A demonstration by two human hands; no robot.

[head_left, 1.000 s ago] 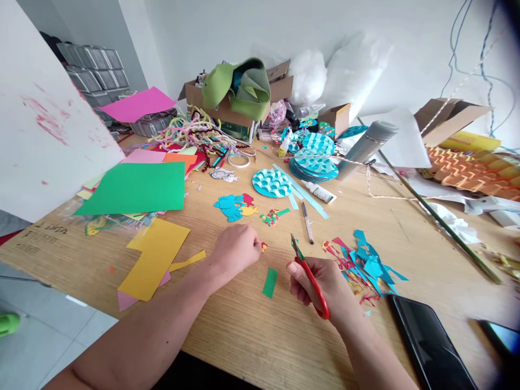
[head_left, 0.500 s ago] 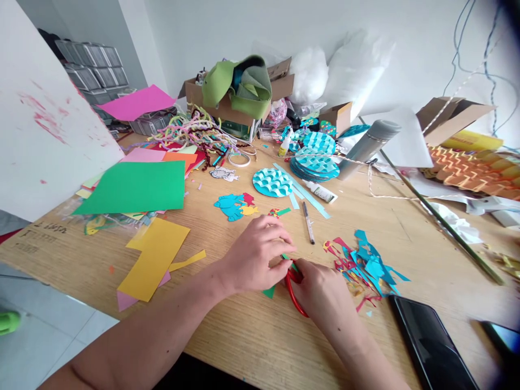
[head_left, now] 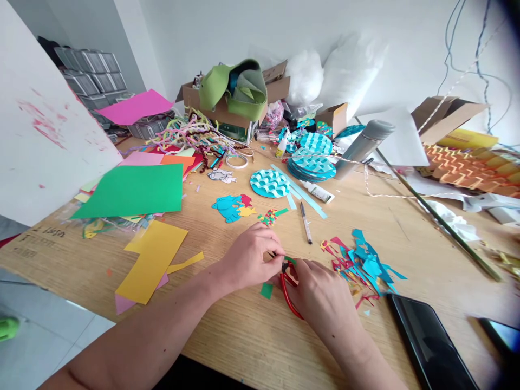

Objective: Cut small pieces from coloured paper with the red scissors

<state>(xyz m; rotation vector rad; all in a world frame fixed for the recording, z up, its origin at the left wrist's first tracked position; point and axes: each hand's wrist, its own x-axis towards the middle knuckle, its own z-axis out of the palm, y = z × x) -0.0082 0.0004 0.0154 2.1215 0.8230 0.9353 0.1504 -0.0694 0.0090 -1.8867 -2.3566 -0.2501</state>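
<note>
In my right hand (head_left: 320, 287) is a pair of scissors (head_left: 289, 295) with red handles. The fingers wrap round the handles, and the dark blades point left toward my other hand. My left hand (head_left: 255, 254) has its thumb and fingertips pinched at the blades, on a small scrap of green paper (head_left: 290, 260) that is mostly hidden. Beneath the hands, a green paper square (head_left: 266, 291) lies on the table. Just beyond my left fingers is a little heap of red, yellow and green paper snippets (head_left: 268, 218).
Blue, red and yellow paper fish (head_left: 228, 208) lie ahead. Paper offcuts (head_left: 368, 262) and a phone (head_left: 430, 341) are on the right, a pen (head_left: 306, 223) in the middle. Coloured sheets (head_left: 130, 187) cover the left; a grey flask (head_left: 363, 149) leans at the back.
My left fingertips have drawn into a tighter pinch by the blades. More of the scissors and the green square now shows. More snippets show beyond my left hand, and the view has shifted slightly.
</note>
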